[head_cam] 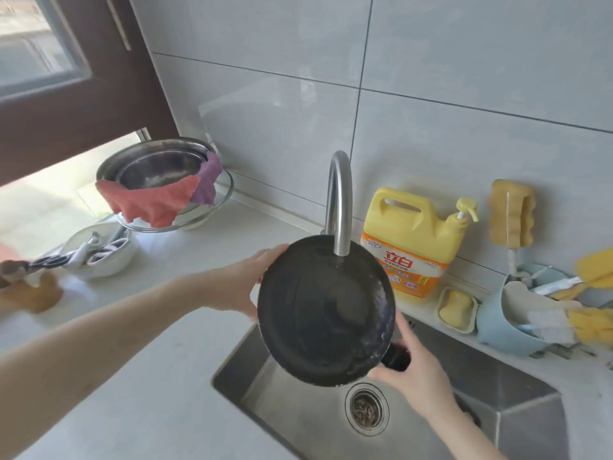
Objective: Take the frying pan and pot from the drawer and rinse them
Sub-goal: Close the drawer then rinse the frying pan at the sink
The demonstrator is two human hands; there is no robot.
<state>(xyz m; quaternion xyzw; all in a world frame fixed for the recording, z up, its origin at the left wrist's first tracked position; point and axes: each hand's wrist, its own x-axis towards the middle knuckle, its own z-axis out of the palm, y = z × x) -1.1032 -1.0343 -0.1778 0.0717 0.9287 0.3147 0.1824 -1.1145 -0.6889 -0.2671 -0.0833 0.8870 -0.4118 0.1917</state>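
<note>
A black frying pan (318,313) is tilted over the steel sink (298,410), its inside facing me. Water runs from the curved tap (340,200) onto the pan's inner surface. My left hand (245,283) grips the pan's left rim. My right hand (414,370) holds the short black handle at the pan's lower right. No pot is in view.
A yellow detergent jug (411,240) and a soap dish (457,308) stand behind the sink. A blue holder (504,327) with brushes and sponges sits at the right. Stacked steel bowls (159,171) with pink and purple cloths and a white bowl (99,257) of utensils occupy the left counter.
</note>
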